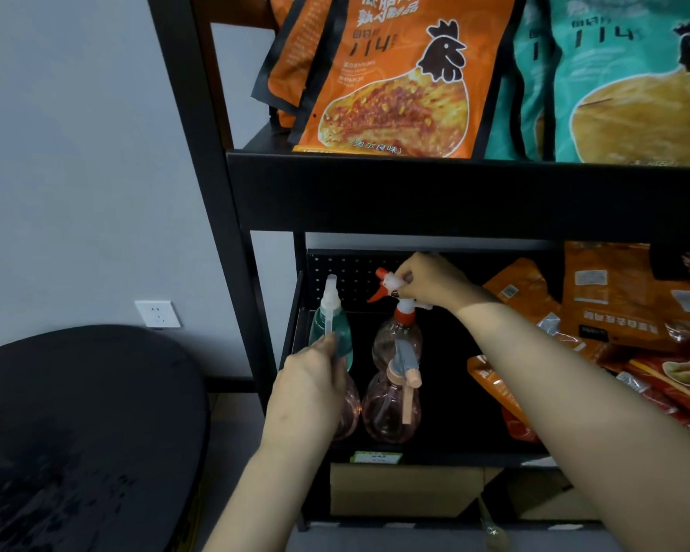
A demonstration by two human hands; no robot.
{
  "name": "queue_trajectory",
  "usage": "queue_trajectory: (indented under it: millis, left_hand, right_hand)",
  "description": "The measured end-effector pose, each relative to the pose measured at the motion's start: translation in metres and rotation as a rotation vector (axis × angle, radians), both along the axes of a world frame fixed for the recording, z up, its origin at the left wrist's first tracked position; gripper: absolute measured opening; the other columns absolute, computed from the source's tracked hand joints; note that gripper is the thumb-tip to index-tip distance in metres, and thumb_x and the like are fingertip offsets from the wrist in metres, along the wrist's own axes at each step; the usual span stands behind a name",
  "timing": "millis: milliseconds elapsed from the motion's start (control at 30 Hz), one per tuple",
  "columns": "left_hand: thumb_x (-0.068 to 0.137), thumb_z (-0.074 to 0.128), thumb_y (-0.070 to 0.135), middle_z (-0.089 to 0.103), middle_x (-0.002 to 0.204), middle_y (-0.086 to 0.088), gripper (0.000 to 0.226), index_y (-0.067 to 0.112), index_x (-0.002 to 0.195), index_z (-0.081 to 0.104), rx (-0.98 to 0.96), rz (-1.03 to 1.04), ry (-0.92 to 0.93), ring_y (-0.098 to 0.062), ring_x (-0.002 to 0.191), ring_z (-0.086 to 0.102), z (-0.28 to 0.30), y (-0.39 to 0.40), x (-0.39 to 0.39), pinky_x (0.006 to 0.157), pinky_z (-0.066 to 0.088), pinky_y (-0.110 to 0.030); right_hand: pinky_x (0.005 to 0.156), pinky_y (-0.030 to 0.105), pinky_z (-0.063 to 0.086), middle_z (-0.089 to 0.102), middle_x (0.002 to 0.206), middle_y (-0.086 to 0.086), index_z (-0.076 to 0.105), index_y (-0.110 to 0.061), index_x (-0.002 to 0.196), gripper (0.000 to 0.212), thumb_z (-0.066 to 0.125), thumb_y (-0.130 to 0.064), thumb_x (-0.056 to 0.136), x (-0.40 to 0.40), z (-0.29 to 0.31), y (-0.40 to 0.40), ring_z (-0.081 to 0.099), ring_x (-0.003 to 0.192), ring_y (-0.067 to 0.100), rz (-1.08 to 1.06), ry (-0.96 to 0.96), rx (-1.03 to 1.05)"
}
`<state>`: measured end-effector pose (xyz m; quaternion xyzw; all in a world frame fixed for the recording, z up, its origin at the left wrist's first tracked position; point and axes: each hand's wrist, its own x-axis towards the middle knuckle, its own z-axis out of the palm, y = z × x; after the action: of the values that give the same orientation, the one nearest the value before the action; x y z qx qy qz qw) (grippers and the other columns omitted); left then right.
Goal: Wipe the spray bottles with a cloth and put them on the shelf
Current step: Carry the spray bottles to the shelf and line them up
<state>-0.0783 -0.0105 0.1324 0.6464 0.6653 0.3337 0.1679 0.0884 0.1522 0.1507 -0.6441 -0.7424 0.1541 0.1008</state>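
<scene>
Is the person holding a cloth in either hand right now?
No, the left hand grips a green bottle and the right hand an orange-topped bottle.

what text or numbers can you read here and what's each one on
"114": orange bag, top shelf.
"(奥尔良味)": same orange bag, bottom edge.
"114": teal bag, top shelf.
Large white heading and small print on both bags: too blurred to read.
White characters, upside down, on the lower bags: unreadable.
Green shelf tag: too small.
Spray bottles: no text seen.
</scene>
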Motion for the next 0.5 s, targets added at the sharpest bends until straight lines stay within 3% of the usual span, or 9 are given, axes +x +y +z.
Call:
queue_trajectory:
  millis: [100, 233, 500]
  left_hand:
    - [0.096, 0.047, 0.022, 0.068, 0.089, -0.012, 0.038, 0.023, 0.133, 0.050, 0.000, -0.007, 0.010, -0.028, 0.077, 0.064, -0.003, 0.001, -0.002, 0.067, 0.049, -0.032]
    - [0.096, 0.047, 0.022, 0.068, 0.091, -0.015, 0.040, 0.023, 0.135, 0.048, 0.008, -0.010, 0.010, -0.030, 0.079, 0.064, -0.004, 0.001, -0.002, 0.068, 0.049, -0.033]
    - [0.095, 0.048, 0.021, 0.069, 0.091, -0.013, 0.039, 0.021, 0.134, 0.050, 0.017, 0.016, -0.023, -0.028, 0.079, 0.065, -0.008, 0.003, -0.001, 0.070, 0.053, -0.035]
  right_hand:
    - [0.081, 0.035, 0.052, 0.067, 0.105, 0.006, 0.070, -0.013, 0.103, 0.019, 0.063, -0.017, 0.087, 0.000, 0.005, 0.001, 0.062, 0.094, 0.020, 0.095, -0.062, -0.012]
    - [0.073, 0.021, 0.044, 0.065, 0.108, 0.001, 0.067, -0.015, 0.113, 0.030, 0.062, -0.005, 0.085, 0.004, 0.009, 0.000, 0.055, 0.083, 0.006, 0.245, -0.006, -0.039]
    - [0.084, 0.025, 0.039, 0.053, 0.102, -0.005, 0.068, -0.013, 0.100, 0.025, 0.056, 0.004, 0.085, 0.011, 0.009, 0.005, 0.051, 0.097, 0.011, 0.372, -0.076, -0.029]
